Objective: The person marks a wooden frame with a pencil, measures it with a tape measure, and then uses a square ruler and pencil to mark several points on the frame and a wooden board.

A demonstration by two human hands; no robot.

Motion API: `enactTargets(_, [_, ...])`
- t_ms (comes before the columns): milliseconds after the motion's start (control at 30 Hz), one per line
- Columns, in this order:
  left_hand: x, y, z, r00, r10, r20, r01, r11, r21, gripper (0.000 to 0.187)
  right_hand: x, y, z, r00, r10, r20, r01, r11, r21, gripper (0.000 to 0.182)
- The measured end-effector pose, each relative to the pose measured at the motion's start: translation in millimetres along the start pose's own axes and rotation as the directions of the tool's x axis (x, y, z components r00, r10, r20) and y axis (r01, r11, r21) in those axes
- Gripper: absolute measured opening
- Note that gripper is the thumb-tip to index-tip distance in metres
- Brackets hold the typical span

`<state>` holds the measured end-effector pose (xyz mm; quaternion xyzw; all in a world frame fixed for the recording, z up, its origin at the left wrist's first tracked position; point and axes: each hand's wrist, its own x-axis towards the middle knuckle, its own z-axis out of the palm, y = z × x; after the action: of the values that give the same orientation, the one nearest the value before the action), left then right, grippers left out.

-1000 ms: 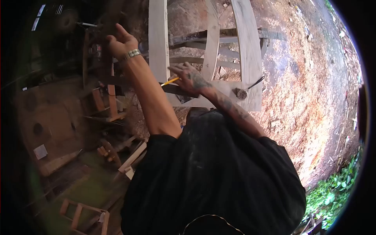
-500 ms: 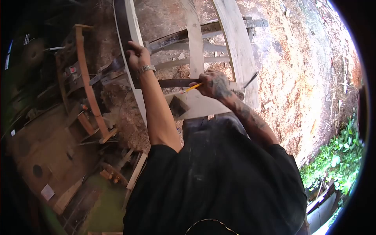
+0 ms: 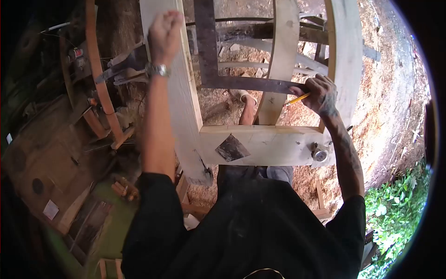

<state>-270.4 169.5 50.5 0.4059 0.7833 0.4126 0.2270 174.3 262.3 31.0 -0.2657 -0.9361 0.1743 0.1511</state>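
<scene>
My right hand [image 3: 320,95] is closed around one end of a dark metal framing square [image 3: 246,84], with a yellow pencil [image 3: 297,99] also in its grip. The square's other leg runs away from me between the left board and the middle slat. My left hand [image 3: 166,37], wearing a watch, is over the pale left board [image 3: 179,100] of a wooden frame; its fingers are blurred and look partly curled, apart from the square. The frame's near rail [image 3: 274,139] bears a dark diamond-shaped patch [image 3: 232,147]. The middle slat [image 3: 284,46] and right board [image 3: 346,60] extend away.
A round silver-faced object [image 3: 319,154] sits on the near rail's right end. Curved timbers [image 3: 246,31] lie under the frame, and shavings cover the ground. An orange-brown wooden piece [image 3: 100,79] stands left, a brown board [image 3: 42,162] lower left, green plants [image 3: 395,209] lower right.
My left hand has come off the square and now hovers over the left board. My right hand has shifted right with the square and pencil. The view has moved, showing more of the near rail.
</scene>
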Motion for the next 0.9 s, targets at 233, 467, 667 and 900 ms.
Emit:
enactTargets(233, [66.7,-2.5,28.7,0.999,-0.009,-0.031,0.025,0.83,0.558,0.105,32.4,-4.0,36.2,0.998,-0.007,0.056,0.006,1.0,0.022,0.056])
enactTargets(467, [57.1,-9.8,49.4,0.99,0.118,-0.084,-0.003,0.595,0.803,0.104,35.0,10.1,60.8,0.997,0.013,0.076,-0.023,0.991,0.134,0.055])
enactTargets(667, [76.5,-53.8,59.0,0.835,0.55,0.016,-0.314,0.454,0.834,0.073,28.1,15.5,69.2,1.0,-0.005,0.001,0.005,1.0,-0.022,0.041])
enactTargets(900, [77.1,-64.2,61.9,0.898,0.439,-0.035,-0.232,0.538,0.811,0.079,23.2,14.2,76.3,0.989,0.074,-0.129,-0.078,0.997,-0.025,0.035])
